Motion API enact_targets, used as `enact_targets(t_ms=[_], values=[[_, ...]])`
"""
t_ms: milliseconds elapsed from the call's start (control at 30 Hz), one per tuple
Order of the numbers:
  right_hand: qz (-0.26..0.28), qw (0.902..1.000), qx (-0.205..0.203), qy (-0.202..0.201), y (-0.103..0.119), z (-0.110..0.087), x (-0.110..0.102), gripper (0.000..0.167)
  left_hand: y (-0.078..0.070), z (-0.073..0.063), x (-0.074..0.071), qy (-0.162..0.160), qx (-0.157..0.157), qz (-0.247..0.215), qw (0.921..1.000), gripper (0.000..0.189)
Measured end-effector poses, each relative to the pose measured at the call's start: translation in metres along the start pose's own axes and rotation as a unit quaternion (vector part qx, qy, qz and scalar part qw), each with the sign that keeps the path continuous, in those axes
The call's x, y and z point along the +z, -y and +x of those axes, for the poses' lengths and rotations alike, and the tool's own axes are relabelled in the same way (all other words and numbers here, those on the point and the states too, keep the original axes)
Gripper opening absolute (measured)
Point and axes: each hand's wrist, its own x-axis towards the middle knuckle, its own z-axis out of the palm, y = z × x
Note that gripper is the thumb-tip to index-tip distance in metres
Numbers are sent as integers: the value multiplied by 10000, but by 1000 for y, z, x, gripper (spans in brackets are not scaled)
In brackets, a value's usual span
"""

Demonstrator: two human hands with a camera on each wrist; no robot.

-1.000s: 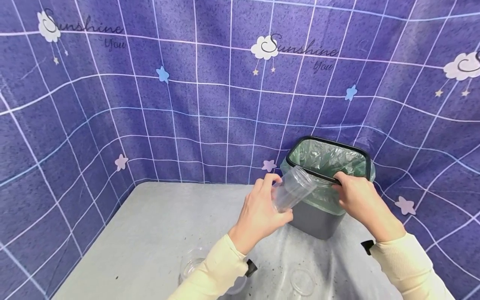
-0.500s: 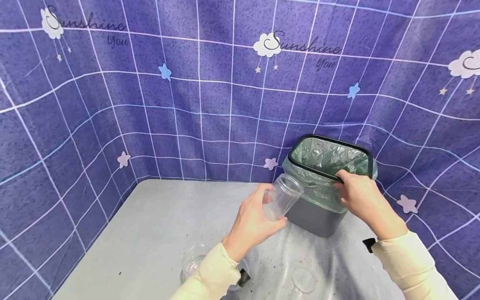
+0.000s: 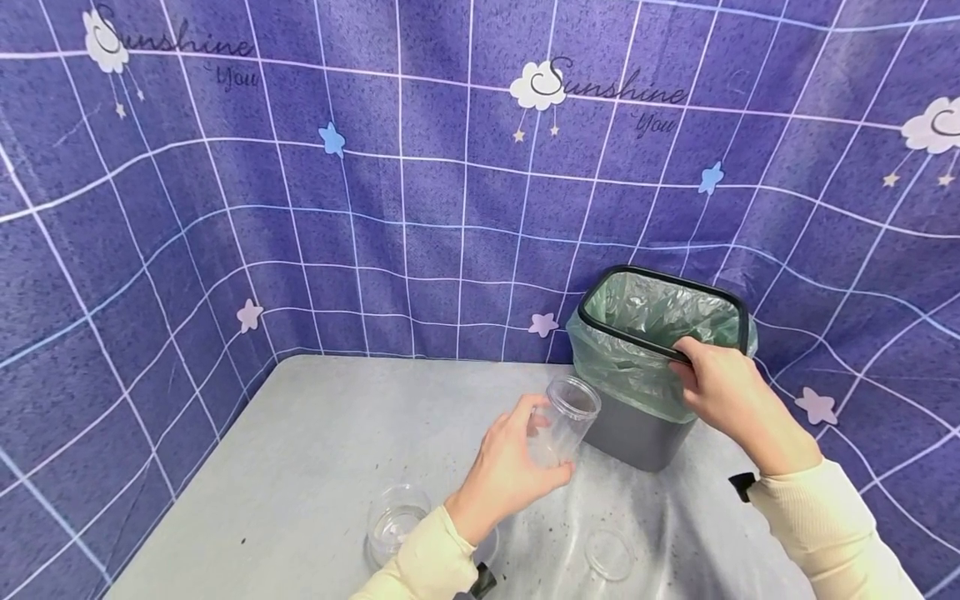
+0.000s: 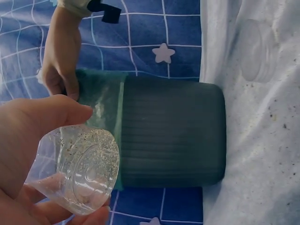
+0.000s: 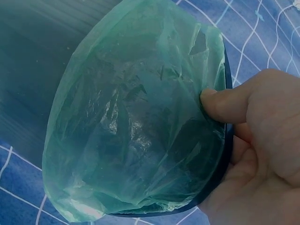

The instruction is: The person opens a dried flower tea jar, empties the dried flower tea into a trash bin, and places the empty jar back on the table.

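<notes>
My left hand (image 3: 506, 467) grips a clear plastic jar (image 3: 564, 421) without a lid, its mouth tilted up and toward the bin. Small bits cling to the inside near the jar's base (image 4: 91, 173) in the left wrist view. My right hand (image 3: 716, 387) pinches the near rim of the grey trash bin (image 3: 633, 429), thumb over the black ring (image 3: 630, 337). A green bag (image 3: 626, 375) lines the bin and folds down over its outside. In the right wrist view the thumb presses on the green bag (image 5: 136, 122).
Clear round containers (image 3: 397, 521) stand at the table's front, partly behind the left sleeve. A clear round lid (image 3: 609, 554) lies in front of the bin. Dark crumbs are scattered over the grey table cover (image 3: 337, 425). A purple grid curtain (image 3: 420, 208) hangs behind.
My left hand has drawn the jar down and back from the bin's rim, turning its mouth more upward. The right hand stays on the rim.
</notes>
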Motion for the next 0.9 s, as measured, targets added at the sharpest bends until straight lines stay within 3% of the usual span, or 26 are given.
enact_targets(t_ms=[533,767,900], values=[[53,9998,-150,-82,-4,1,1,19,16,-12,5,104,123,197,9997,74],[72,9999,-137,-69,-5,1,1,18,22,-21,14,189,176,386,9989,74],[71,9999,-126,-30,-4,1,0,17,24,-27,20,344,50,357,9988,74]])
